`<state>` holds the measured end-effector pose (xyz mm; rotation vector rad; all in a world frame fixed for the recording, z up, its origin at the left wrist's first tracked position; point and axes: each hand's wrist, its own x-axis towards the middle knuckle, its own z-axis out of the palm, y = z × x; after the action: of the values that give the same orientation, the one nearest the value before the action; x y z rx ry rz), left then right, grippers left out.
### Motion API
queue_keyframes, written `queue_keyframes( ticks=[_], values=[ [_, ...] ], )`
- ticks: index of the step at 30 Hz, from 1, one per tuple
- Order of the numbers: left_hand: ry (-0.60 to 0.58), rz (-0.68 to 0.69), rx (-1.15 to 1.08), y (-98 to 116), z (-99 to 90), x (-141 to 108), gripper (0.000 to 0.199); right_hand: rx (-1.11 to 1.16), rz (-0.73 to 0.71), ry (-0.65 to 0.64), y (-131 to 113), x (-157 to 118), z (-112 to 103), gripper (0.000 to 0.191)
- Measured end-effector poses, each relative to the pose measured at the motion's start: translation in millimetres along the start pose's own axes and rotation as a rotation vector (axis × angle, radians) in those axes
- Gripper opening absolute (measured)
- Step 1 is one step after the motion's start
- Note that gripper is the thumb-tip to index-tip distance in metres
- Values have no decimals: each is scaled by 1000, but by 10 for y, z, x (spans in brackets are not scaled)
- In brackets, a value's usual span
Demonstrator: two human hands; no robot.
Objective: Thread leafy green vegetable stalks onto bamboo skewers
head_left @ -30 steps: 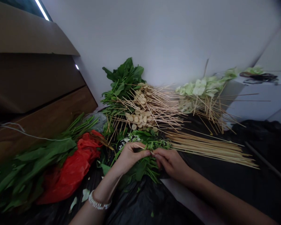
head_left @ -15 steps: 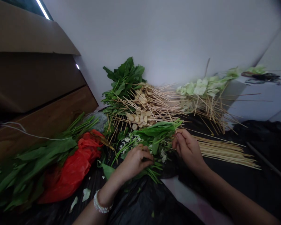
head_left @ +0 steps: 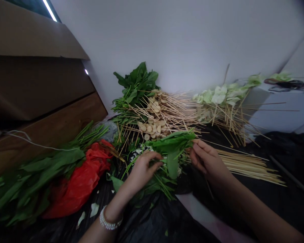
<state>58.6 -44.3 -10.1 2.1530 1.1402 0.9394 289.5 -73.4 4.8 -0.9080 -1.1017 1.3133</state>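
Note:
My right hand is closed in a pinch at the right end of a bunch of green leaves. A thin stick, which looks like a skewer, shows below that hand; where it meets the leaves is hidden by the fingers. My left hand, with a beaded bracelet on its wrist, is beside the leaves, thumb and forefinger curved and apart with nothing visible between them. Below and between the hands lie loose green stems and leaves.
Behind are skewered potato slices, a pile of greens and cabbage skewers. Bare bamboo skewers lie on black plastic at right. At left, more leafy greens surround a red plastic bag, near a wooden board.
The leaves in my right hand have turned, and one now hangs lower toward the front. My left thumb and forefinger have spread apart. The view has shifted slightly.

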Motion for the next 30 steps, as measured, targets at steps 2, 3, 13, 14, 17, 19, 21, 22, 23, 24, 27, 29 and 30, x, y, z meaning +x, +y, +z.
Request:
queue_keyframes(
  ticks=[2,3,13,14,17,19,21,22,23,24,27,29,30],
  values=[
    [208,-117,-139,-62,-48,36,18,46,35,-43,-24,0,-16,25],
    [281,-177,-233,-86,-69,52,24,45,67,-74,-25,-2,-17,25],
    [259,-483,-1020,6,-89,90,36,-455,69,-287,166,-64,139,28],
    [263,-491,-1030,17,-90,91,36,-480,56,-288,182,-67,144,28],
    [283,-511,-1048,29,-93,93,34,-530,31,-295,220,-73,148,27],
    [280,-532,-1051,33,-92,90,33,-554,15,-293,236,-73,149,27],
    [270,-551,-1054,46,-91,85,33,-568,12,-287,247,-72,151,27],
    [269,-555,-1055,56,-91,84,33,-570,17,-285,250,-70,151,27],
    [268,-555,-1054,67,-91,82,33,-570,24,-285,253,-69,152,27],
    [264,-554,-1051,77,-92,82,33,-569,30,-286,255,-67,152,27],
    [252,-555,-1036,91,-94,82,32,-571,35,-287,258,-64,151,27],
    [249,-559,-1031,79,-95,82,31,-579,34,-286,258,-67,151,27],
    [253,-559,-1027,68,-95,81,31,-581,37,-286,258,-69,153,27]
  ],
)
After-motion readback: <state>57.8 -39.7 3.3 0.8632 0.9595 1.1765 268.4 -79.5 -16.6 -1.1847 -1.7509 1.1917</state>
